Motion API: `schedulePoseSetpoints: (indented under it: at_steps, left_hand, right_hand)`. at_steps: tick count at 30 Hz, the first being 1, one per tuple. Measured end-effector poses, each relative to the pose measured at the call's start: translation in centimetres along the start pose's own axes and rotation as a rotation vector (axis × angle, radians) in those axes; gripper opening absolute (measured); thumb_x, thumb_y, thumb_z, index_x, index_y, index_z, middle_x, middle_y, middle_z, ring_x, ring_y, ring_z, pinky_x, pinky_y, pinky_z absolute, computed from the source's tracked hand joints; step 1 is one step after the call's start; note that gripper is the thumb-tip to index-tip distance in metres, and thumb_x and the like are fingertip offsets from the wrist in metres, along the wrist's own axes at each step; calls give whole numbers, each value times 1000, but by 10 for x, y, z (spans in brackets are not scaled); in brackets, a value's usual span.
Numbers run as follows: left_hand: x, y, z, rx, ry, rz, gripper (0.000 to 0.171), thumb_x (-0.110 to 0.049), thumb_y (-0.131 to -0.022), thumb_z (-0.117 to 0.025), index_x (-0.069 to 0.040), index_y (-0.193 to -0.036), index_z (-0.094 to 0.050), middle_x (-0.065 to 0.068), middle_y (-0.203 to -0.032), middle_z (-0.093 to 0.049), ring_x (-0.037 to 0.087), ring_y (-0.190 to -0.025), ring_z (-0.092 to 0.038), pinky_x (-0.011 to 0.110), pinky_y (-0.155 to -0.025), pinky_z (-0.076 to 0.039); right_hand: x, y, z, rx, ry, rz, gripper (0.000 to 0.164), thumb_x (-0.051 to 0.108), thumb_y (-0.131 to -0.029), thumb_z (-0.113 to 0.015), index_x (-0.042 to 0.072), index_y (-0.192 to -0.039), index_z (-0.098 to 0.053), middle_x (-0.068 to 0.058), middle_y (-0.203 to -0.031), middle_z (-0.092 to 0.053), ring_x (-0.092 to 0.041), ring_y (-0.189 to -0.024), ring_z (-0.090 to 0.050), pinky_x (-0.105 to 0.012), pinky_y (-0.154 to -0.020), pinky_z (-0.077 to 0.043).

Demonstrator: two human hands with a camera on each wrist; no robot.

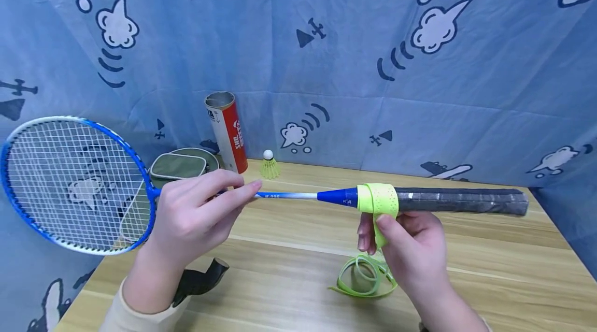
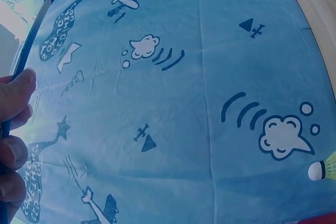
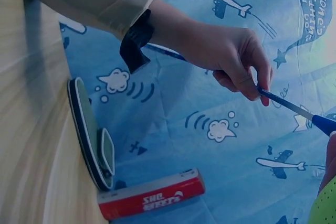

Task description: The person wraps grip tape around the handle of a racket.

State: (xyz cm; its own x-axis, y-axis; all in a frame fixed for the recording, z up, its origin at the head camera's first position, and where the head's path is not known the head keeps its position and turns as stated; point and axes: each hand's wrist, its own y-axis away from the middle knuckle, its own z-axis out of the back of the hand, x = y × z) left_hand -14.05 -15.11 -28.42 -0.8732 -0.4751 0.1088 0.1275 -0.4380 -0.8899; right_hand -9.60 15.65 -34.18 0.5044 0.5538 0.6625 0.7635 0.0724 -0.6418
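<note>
A blue and white badminton racket (image 1: 291,196) is held level above the table, its strung head to the left and its dark grey handle to the right. My left hand (image 1: 198,218) pinches the shaft near the head. Bright yellow-green perforated grip tape (image 1: 384,200) wraps the front of the handle, beside the blue cone. Below the handle, my right hand (image 1: 417,249) pinches the hanging part of this tape between thumb and fingers. In the right wrist view, the left hand (image 3: 236,61) grips the shaft and the tape (image 3: 325,208) shows at the lower right edge.
A loose coil of thin yellow-green strip (image 1: 366,276) lies on the wooden table (image 1: 280,280) under the right hand. At the back stand a red and white shuttlecock tube (image 1: 228,132) and a yellow shuttlecock (image 1: 269,165). A green case (image 1: 179,165) sits behind the left hand.
</note>
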Motion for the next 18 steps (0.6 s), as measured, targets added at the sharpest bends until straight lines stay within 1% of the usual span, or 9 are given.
schedulePoseSetpoints:
  at_steps: [1,3,5,7,8,10,12,14,18]
  left_hand:
    - [0,0,0,4,-6,-2,19,-16,-102,-65,-8,-99,-82,6,-82,-71,17,-57,-60,27,-48,-48]
    - [1,0,0,14,-19,-2,20,-18,-102,-65,-8,-99,-82,5,-82,-71,16,-56,-60,27,-47,-47]
    - [1,0,0,20,-28,0,21,-19,-103,-65,-8,-99,-82,4,-82,-71,15,-55,-60,26,-46,-46]
    - [2,1,0,32,-28,8,22,-21,-103,-64,-8,-99,-82,4,-82,-71,14,-55,-60,25,-46,-46]
    - [2,1,0,37,-26,12,23,-22,-103,-64,-8,-99,-82,4,-82,-71,14,-54,-60,25,-46,-46]
    - [2,1,-1,36,-17,12,24,-23,-104,-64,-8,-99,-82,3,-81,-71,14,-54,-60,25,-46,-45]
    - [2,2,-2,44,-12,13,23,-22,-104,-64,-8,-100,-82,3,-81,-71,14,-55,-60,25,-46,-46]
    - [2,2,-3,50,-13,6,23,-22,-104,-64,-8,-100,-82,2,-81,-70,13,-55,-60,25,-47,-46]
    - [1,3,-5,80,-15,4,25,-26,-105,-62,-8,-104,-80,2,-82,-71,13,-57,-61,26,-48,-49]
  right_hand:
    - [0,0,-1,-13,23,5,26,-20,-99,-42,-15,-111,-65,-17,-83,-73,-23,-64,-67,-33,-50,-50]
    - [0,0,-3,-69,116,-6,27,-20,-99,-44,-12,-104,-69,-16,-81,-74,-22,-65,-68,-31,-52,-51]
    - [0,0,-6,-124,202,-14,29,-22,-98,-46,-9,-100,-72,-16,-85,-76,-23,-71,-72,-31,-54,-52]
    - [-1,-1,-8,-160,256,-2,31,-23,-95,-48,-8,-98,-75,-16,-91,-78,-22,-75,-74,-29,-59,-55]
    - [-1,-1,-9,-173,266,10,31,-24,-94,-49,-8,-99,-75,-16,-93,-79,-22,-75,-75,-28,-61,-57]
    - [-3,-1,-9,-180,243,58,32,-27,-91,-50,-10,-99,-76,-18,-97,-79,-22,-74,-75,-29,-67,-59]
    - [-4,-1,-8,-190,225,110,32,-29,-89,-51,-10,-95,-76,-18,-95,-79,-21,-70,-73,-29,-70,-60]
    - [-6,-1,-8,-208,207,153,31,-30,-87,-52,-11,-92,-76,-19,-91,-78,-22,-70,-73,-29,-70,-59]
    - [-7,0,-8,-255,192,200,28,-30,-86,-54,-12,-85,-75,-19,-85,-77,-23,-73,-73,-29,-68,-59]
